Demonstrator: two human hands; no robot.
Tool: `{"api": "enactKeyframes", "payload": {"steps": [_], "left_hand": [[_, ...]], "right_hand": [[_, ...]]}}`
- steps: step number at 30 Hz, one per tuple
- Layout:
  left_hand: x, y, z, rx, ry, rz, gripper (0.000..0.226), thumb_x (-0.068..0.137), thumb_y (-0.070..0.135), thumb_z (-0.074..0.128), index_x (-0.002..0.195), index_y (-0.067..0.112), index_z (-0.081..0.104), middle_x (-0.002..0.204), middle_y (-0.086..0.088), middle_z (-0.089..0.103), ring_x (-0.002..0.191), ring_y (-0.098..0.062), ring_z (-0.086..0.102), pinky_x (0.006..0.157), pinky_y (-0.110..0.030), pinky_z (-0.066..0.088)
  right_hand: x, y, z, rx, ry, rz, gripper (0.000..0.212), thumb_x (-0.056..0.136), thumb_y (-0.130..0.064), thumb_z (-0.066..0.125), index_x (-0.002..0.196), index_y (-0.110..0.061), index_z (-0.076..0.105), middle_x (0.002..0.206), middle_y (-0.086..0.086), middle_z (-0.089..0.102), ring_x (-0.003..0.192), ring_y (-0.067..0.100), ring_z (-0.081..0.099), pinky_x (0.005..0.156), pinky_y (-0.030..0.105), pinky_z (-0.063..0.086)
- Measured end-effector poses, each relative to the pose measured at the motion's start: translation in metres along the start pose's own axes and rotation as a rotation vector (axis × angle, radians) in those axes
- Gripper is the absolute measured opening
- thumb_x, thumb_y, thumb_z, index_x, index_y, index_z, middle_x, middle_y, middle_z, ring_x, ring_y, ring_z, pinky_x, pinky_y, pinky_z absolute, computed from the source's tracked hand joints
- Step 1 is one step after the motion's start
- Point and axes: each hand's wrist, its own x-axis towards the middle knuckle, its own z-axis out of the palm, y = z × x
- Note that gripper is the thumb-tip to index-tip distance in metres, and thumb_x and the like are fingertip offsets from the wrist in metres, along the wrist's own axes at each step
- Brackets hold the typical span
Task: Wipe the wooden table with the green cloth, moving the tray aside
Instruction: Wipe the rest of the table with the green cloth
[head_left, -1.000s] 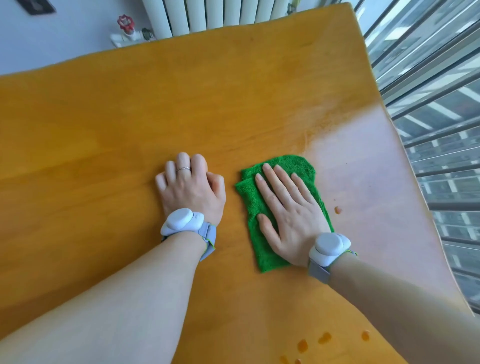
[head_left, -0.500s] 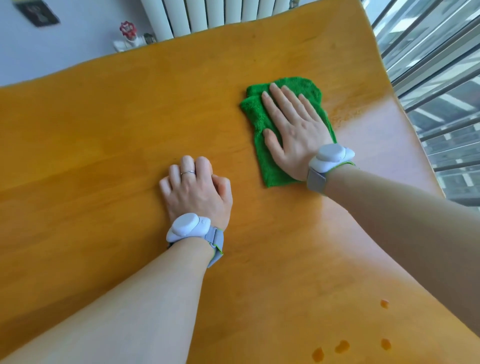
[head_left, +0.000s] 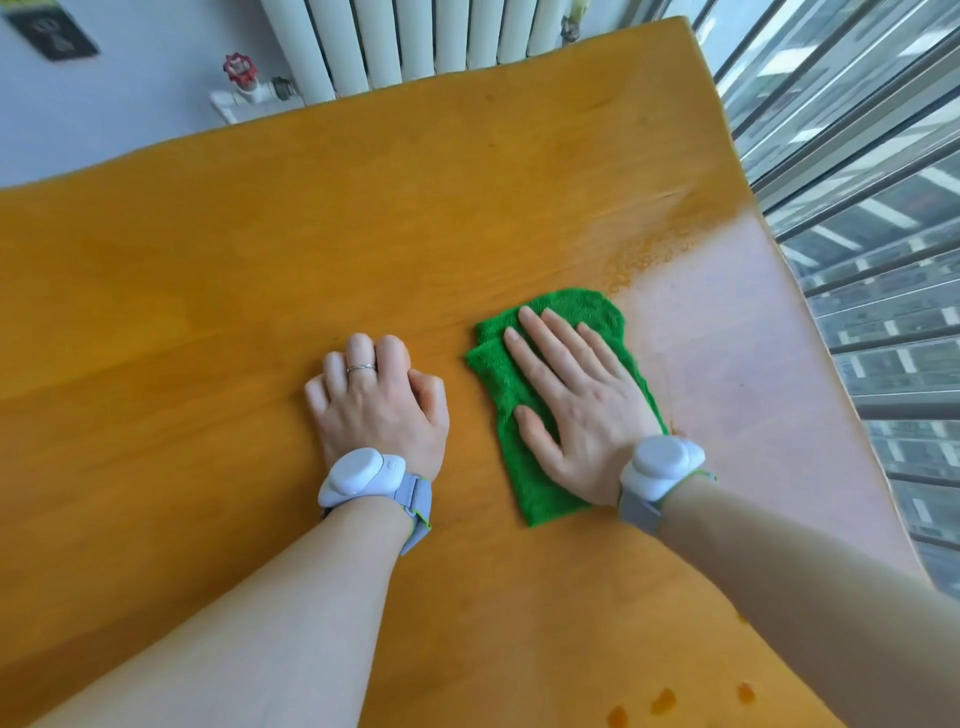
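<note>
A folded green cloth (head_left: 511, 374) lies flat on the wooden table (head_left: 234, 270), right of centre. My right hand (head_left: 576, 405) presses on it with straight, spread fingers. My left hand (head_left: 376, 405) rests on the bare wood just left of the cloth, its fingers curled under into a loose fist that holds nothing. Both wrists wear white bands. A damp streak (head_left: 644, 254) runs across the wood beyond the cloth. No tray is in view.
The table's right edge (head_left: 810, 322) runs along a window with metal bars (head_left: 872, 156). A white radiator (head_left: 415, 41) and a red valve (head_left: 238, 67) stand behind the far edge. Several small wet drops (head_left: 662, 701) sit near the front right.
My right hand has pulled the green cloth back toward me from the far part of the table, ending beside my left hand. My left hand has stayed put.
</note>
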Motion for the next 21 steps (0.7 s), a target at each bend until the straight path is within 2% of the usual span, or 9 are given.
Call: {"api": "enactKeyframes", "payload": {"steps": [3,7,10,14,16,19,21], "left_hand": [[-0.001,-0.001,0.000,0.013,-0.003,-0.001,0.008,0.087,0.022,0.048,0.083,0.016,0.047,0.088,-0.006,0.048,0.083,-0.030,0.045,0.075,-0.044,0.034],[-0.001,0.001,0.000,0.011,-0.007,0.002,0.008,0.087,0.023,0.046,0.082,0.017,0.047,0.088,-0.005,0.048,0.083,-0.028,0.046,0.076,-0.044,0.035],[0.002,0.001,0.001,0.009,0.006,0.006,0.008,0.087,0.024,0.045,0.083,0.017,0.047,0.088,-0.005,0.048,0.083,-0.029,0.046,0.075,-0.044,0.035],[0.002,0.001,0.002,0.066,0.021,0.013,0.009,0.087,0.024,0.044,0.084,0.016,0.047,0.089,-0.006,0.048,0.082,-0.030,0.046,0.074,-0.044,0.034],[0.000,0.003,-0.001,0.082,0.014,0.035,0.010,0.087,0.024,0.041,0.085,0.015,0.046,0.090,-0.008,0.049,0.082,-0.031,0.046,0.073,-0.044,0.033],[0.010,0.006,-0.006,0.111,-0.063,0.046,0.010,0.087,0.027,0.041,0.085,0.017,0.040,0.091,-0.010,0.047,0.084,-0.032,0.046,0.073,-0.044,0.030],[0.016,0.015,-0.013,0.088,-0.124,0.059,0.014,0.085,0.029,0.049,0.084,0.016,0.042,0.089,-0.007,0.047,0.085,-0.031,0.046,0.075,-0.043,0.030]], "right_hand": [[0.035,0.026,-0.006,-0.006,0.012,-0.021,0.071,0.103,-0.047,0.033,0.167,-0.021,0.017,0.174,0.003,0.012,0.161,0.022,0.010,0.132,0.041,0.007],[0.087,0.057,-0.020,0.007,0.065,0.094,0.070,0.103,-0.048,0.029,0.167,-0.023,0.017,0.174,0.001,0.013,0.161,0.021,0.011,0.131,0.041,0.007],[0.093,0.058,-0.019,-0.007,0.074,0.124,0.069,0.104,-0.048,0.025,0.167,-0.023,0.013,0.175,0.001,0.010,0.162,0.021,0.008,0.132,0.041,0.005],[0.070,0.043,-0.014,0.009,0.096,0.196,0.069,0.105,-0.048,0.023,0.167,-0.019,0.014,0.175,0.003,0.011,0.162,0.022,0.008,0.132,0.042,0.006],[0.031,0.034,-0.010,-0.004,0.083,0.203,0.070,0.105,-0.048,0.025,0.167,-0.018,0.015,0.175,0.003,0.012,0.162,0.022,0.009,0.132,0.043,0.007],[-0.026,0.027,0.000,-0.017,0.027,0.157,0.071,0.104,-0.047,0.028,0.167,-0.017,0.015,0.175,0.004,0.011,0.162,0.022,0.008,0.131,0.044,0.009],[-0.050,0.028,0.000,-0.028,-0.012,0.129,0.071,0.105,-0.048,0.028,0.167,-0.018,0.013,0.175,0.003,0.009,0.162,0.022,0.007,0.131,0.046,0.012]]}}
